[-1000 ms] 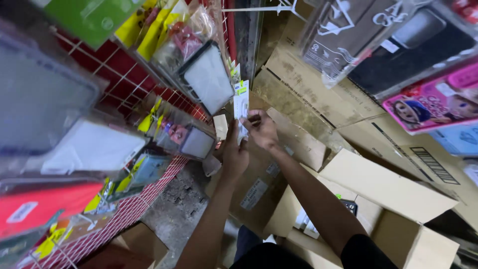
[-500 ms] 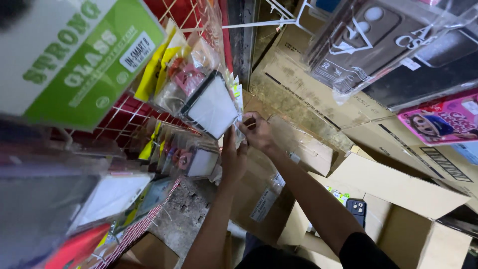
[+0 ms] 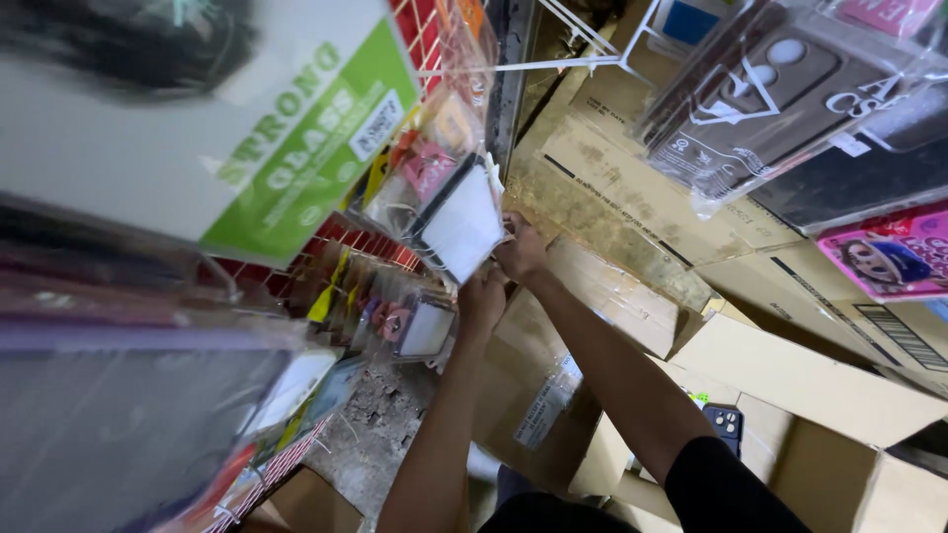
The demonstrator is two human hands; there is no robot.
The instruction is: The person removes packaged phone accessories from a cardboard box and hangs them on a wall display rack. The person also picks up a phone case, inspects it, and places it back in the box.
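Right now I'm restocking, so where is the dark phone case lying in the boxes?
In the head view, the dark phone case lies lower right in an open cardboard box, just right of the right forearm.

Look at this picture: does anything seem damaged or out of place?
The cardboard boxes stacked past both hands look worn, stained and dented. A dark phone case lies loose between open box flaps, while other cases hang packaged from the red grid rack.

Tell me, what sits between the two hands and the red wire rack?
In the head view, clear hanging packets fill that stretch; the left hand and right hand reach right up to them.
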